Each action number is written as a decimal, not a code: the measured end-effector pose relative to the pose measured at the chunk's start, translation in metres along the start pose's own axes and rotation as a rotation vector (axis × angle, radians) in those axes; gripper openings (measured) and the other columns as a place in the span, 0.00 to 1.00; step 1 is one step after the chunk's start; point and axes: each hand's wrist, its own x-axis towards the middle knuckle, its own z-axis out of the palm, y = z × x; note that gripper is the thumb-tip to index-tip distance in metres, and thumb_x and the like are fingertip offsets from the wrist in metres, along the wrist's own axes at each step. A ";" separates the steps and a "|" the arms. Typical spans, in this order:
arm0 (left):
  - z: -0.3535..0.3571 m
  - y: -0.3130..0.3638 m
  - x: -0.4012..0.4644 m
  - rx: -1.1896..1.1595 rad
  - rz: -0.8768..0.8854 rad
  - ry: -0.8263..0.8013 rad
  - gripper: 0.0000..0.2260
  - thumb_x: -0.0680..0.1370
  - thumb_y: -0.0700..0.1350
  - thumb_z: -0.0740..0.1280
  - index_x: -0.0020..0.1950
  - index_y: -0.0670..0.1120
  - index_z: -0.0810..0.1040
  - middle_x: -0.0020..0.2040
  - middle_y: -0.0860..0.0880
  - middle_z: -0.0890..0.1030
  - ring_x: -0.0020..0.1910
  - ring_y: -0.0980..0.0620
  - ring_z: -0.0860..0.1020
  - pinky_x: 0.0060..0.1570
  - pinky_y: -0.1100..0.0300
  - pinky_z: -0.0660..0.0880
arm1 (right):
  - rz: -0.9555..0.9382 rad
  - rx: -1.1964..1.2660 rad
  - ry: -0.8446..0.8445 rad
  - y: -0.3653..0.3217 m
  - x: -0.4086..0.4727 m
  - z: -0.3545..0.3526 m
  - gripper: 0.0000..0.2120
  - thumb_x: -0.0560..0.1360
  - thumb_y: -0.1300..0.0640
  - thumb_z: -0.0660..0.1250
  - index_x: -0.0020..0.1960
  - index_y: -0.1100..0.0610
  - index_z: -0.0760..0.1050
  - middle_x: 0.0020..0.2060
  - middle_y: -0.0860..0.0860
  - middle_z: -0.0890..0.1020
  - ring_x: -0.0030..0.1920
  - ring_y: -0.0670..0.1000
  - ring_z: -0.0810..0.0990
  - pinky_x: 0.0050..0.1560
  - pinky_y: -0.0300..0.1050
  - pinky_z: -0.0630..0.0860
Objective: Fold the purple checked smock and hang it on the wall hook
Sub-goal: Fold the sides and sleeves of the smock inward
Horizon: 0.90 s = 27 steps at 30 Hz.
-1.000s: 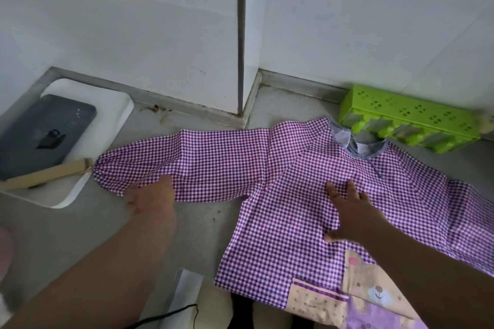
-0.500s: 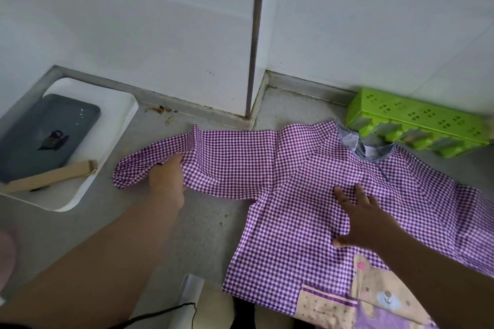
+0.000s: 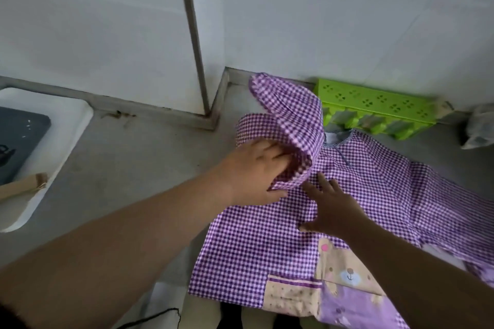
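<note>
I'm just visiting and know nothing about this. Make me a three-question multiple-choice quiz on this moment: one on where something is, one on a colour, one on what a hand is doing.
1. Where does the plastic rack lie?
A. Against the wall beyond the smock's collar
B. On the white tray
C. Under the right forearm

2. What colour is that rack?
A. Red
B. Bright green
C. Black

3. What is the left hand doing?
A. Resting idle on the floor
B. Holding the tray
C. Gripping the sleeve, lifted over the smock's body

Answers:
1 A: the rack sits at the wall's foot, just past the smock.
2 B: it is plainly lime green.
3 C: the left hand grips the sleeve, which arches up, while the right hand presses flat on the cloth.
</note>
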 end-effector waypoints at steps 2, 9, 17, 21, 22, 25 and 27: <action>0.024 0.002 -0.003 0.026 0.021 -0.172 0.31 0.79 0.65 0.66 0.78 0.52 0.70 0.82 0.48 0.66 0.79 0.44 0.64 0.79 0.43 0.60 | -0.020 0.106 0.090 0.010 -0.001 0.005 0.49 0.62 0.24 0.68 0.78 0.40 0.60 0.76 0.52 0.65 0.76 0.60 0.65 0.68 0.62 0.74; 0.078 -0.004 -0.022 0.030 -0.167 -0.596 0.36 0.81 0.60 0.68 0.85 0.58 0.56 0.87 0.48 0.46 0.84 0.43 0.53 0.82 0.45 0.58 | 0.151 0.328 0.239 0.050 -0.005 0.013 0.21 0.70 0.41 0.65 0.61 0.45 0.81 0.61 0.47 0.80 0.62 0.56 0.77 0.63 0.53 0.76; 0.085 0.018 0.004 0.177 -0.187 -0.661 0.40 0.78 0.63 0.68 0.83 0.65 0.49 0.80 0.40 0.60 0.74 0.39 0.67 0.71 0.41 0.72 | -0.054 0.171 0.427 0.068 -0.018 -0.005 0.28 0.70 0.57 0.67 0.69 0.45 0.70 0.70 0.45 0.70 0.66 0.54 0.71 0.66 0.56 0.71; 0.091 0.027 0.011 0.187 -0.271 -0.693 0.44 0.75 0.63 0.71 0.84 0.62 0.49 0.76 0.42 0.62 0.70 0.40 0.69 0.65 0.42 0.76 | -0.503 -0.179 0.379 0.035 0.003 -0.019 0.35 0.73 0.60 0.64 0.78 0.43 0.63 0.77 0.44 0.69 0.74 0.54 0.66 0.72 0.59 0.65; 0.091 0.030 0.012 0.180 -0.311 -0.697 0.46 0.74 0.63 0.72 0.85 0.59 0.48 0.76 0.42 0.62 0.70 0.41 0.69 0.65 0.42 0.76 | -0.540 -0.264 0.359 0.027 0.008 -0.018 0.31 0.74 0.58 0.64 0.77 0.45 0.66 0.72 0.44 0.74 0.73 0.55 0.67 0.73 0.59 0.63; 0.094 0.035 0.013 0.199 -0.428 -0.684 0.51 0.74 0.66 0.72 0.86 0.50 0.46 0.75 0.43 0.62 0.67 0.42 0.70 0.64 0.46 0.77 | -0.435 -0.453 0.218 0.020 0.017 -0.023 0.18 0.79 0.54 0.63 0.68 0.51 0.75 0.61 0.47 0.80 0.72 0.56 0.67 0.78 0.59 0.48; 0.096 0.036 0.012 0.229 -0.480 -0.675 0.53 0.74 0.68 0.70 0.87 0.46 0.46 0.75 0.43 0.62 0.65 0.43 0.71 0.64 0.47 0.77 | -0.326 -0.483 0.188 0.030 0.017 -0.031 0.11 0.79 0.53 0.64 0.61 0.51 0.78 0.57 0.47 0.81 0.69 0.55 0.68 0.77 0.57 0.47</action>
